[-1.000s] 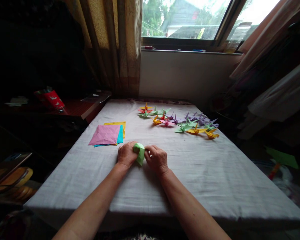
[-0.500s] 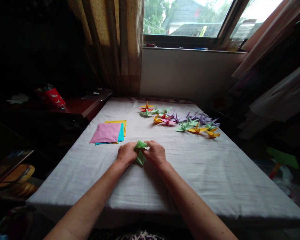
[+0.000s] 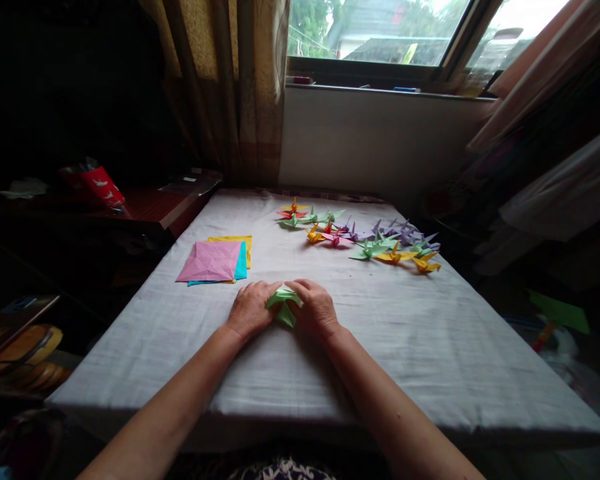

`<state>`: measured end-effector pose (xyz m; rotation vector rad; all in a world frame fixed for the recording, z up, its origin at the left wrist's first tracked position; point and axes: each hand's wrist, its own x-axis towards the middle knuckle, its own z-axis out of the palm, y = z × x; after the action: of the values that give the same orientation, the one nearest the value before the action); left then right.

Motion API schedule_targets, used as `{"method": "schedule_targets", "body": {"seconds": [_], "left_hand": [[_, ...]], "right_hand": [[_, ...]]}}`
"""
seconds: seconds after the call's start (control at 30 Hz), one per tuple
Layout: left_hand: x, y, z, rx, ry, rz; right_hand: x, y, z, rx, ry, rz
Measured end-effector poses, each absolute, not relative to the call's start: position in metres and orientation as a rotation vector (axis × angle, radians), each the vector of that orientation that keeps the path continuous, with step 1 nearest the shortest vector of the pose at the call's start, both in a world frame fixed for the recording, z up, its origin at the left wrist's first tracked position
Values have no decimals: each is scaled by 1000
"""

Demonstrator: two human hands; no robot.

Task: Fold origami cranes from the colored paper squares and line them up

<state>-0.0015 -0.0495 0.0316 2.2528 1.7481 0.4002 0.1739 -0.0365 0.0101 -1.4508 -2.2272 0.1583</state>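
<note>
The left hand (image 3: 253, 308) and right hand (image 3: 315, 308) grip a green origami sheet (image 3: 287, 316) between them — only part-folded; finished paper cranes (image 3: 395, 256) lie mostly beyond the right, unshaped paper squares (image 3: 213, 261) (pink uppermost) beyond the left.

To my left I note a dark reddish-brown desk (image 3: 173, 208); on it, a red container (image 3: 97, 185) with white motifs, contents too dim to identify. Ahead, a yellowish-brown curtain (image 3: 247, 100) hangs beside the window (image 3: 370, 33). A small blue object (image 3: 407, 89) lies on the sill (image 3: 350, 87). To my right: pink fabric (image 3: 523, 83), hanging above whitish fabric (image 3: 555, 183).
</note>
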Motion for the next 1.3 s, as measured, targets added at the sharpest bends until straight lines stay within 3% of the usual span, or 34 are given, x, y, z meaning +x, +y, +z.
{"method": "schedule_targets", "body": {"seconds": [0.47, 0.83, 1.3], "left_hand": [[-39, -62, 13, 2556, 1302, 458], [-14, -47, 9, 2309, 1644, 601], [-6, -30, 24, 2053, 1480, 630]], "right_hand": [[208, -47, 8, -1195, -2595, 144], [181, -34, 24, -1598, -2371, 352], [191, -26, 22, -1416, -1960, 991]]}}
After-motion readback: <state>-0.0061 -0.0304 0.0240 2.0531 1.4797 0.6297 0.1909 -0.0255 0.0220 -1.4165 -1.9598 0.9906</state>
